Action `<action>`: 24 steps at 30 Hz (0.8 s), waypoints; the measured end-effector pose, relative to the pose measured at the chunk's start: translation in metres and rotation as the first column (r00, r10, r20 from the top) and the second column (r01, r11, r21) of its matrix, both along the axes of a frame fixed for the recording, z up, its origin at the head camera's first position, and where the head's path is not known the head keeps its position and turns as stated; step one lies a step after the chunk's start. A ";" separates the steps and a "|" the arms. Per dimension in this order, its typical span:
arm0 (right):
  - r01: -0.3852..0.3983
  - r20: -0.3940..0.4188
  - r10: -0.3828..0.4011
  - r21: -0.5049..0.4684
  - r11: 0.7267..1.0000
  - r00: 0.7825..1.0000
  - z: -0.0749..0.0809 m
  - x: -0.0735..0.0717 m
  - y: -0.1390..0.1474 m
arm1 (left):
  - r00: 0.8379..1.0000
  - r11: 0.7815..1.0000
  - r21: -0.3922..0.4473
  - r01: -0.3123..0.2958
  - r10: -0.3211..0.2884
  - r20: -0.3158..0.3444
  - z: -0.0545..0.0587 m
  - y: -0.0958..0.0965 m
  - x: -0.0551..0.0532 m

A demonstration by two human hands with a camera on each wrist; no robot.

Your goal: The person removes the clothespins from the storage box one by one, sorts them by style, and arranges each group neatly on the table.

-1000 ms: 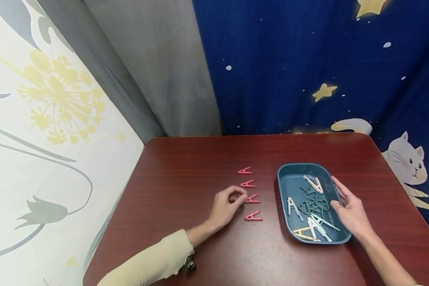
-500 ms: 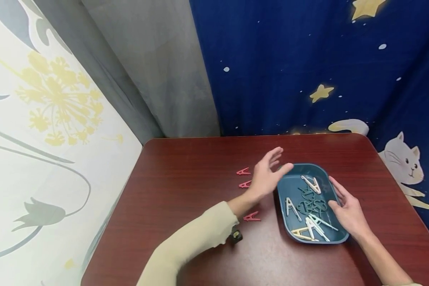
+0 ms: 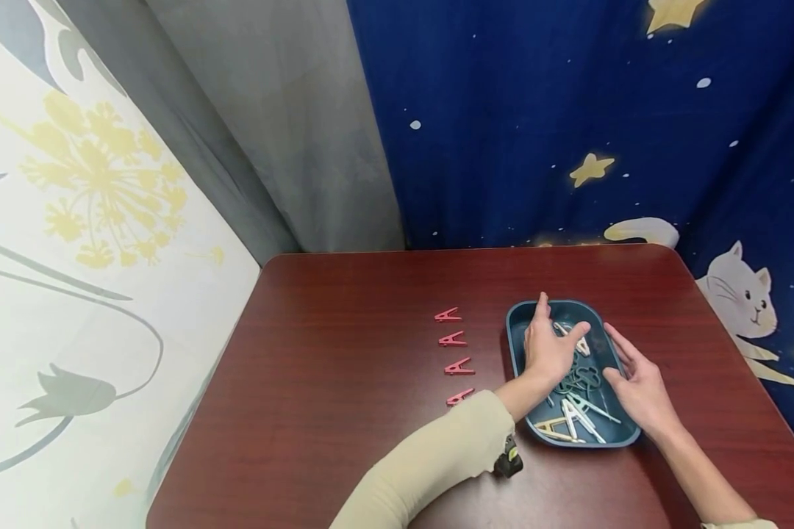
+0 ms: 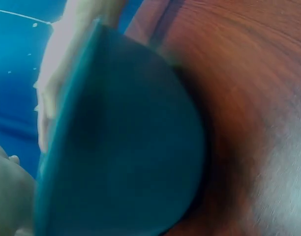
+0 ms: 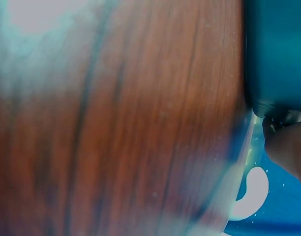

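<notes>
In the head view my left hand (image 3: 548, 356) is over the left part of a blue tray (image 3: 628, 435), thumb and fingers spread, with nothing seen in its grasp. My right hand (image 3: 645, 397) holds the tray's right side, its thumb over the rim and its fingers along the outside. White clothespins (image 3: 577, 420), a yellow clothespin (image 3: 551, 428) and dark green rounded pieces (image 3: 585, 378) lie inside, partly hidden by my left hand. Left of the tray, pink clothespins (image 3: 459, 366) form a column. The left wrist view is mostly filled by the tray's side (image 4: 131, 132).
All this sits on a reddish-brown table (image 3: 344, 353). Its far edge meets a grey curtain (image 3: 291, 132) and a blue starry curtain (image 3: 503, 132). A white patterned wall (image 3: 73, 308) stands on the left. A small black device (image 3: 508, 459) is strapped at my left wrist.
My left hand has moved right, from beside the pink clothespins to over the tray, its fingers opening out from a pinch-like curl. My right hand stays on the tray's side.
</notes>
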State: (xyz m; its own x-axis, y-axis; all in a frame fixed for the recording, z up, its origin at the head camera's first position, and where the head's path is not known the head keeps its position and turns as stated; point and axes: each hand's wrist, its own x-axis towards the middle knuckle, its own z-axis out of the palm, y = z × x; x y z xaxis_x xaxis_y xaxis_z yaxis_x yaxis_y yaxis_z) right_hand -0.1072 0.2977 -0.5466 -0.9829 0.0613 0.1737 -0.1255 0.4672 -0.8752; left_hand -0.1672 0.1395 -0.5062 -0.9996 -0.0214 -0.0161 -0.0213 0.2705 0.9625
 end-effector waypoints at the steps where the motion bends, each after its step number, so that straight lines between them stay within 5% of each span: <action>1: -0.002 -0.001 0.002 -0.002 1.000 1.000 0.000 0.000 0.000 | 1.000 1.000 -0.016 -0.016 0.016 -0.003 -0.002 0.003 0.001; 10: -0.010 -0.012 0.010 0.000 1.000 1.000 0.000 -0.002 -0.001 | 0.994 0.991 -0.105 -0.080 0.071 -0.080 -0.016 0.017 0.008; 19: -0.012 -0.010 0.012 -0.013 1.000 1.000 -0.002 -0.001 -0.002 | 0.993 0.966 -0.247 -0.073 0.094 0.073 -0.021 0.023 0.009; 24: -0.008 -0.010 0.008 -0.016 1.000 1.000 -0.001 -0.001 0.000 | 0.992 0.939 -0.333 -0.080 0.108 0.069 -0.021 0.028 0.009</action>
State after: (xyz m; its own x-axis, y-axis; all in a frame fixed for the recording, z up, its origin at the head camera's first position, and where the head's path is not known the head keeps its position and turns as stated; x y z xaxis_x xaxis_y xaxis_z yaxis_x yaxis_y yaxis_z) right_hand -0.1087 0.2980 -0.5477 -0.9815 0.0567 0.1830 -0.1382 0.4518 -0.8814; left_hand -0.1585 0.1678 -0.5268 -0.9881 -0.1337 -0.0765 -0.1394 0.5647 0.8134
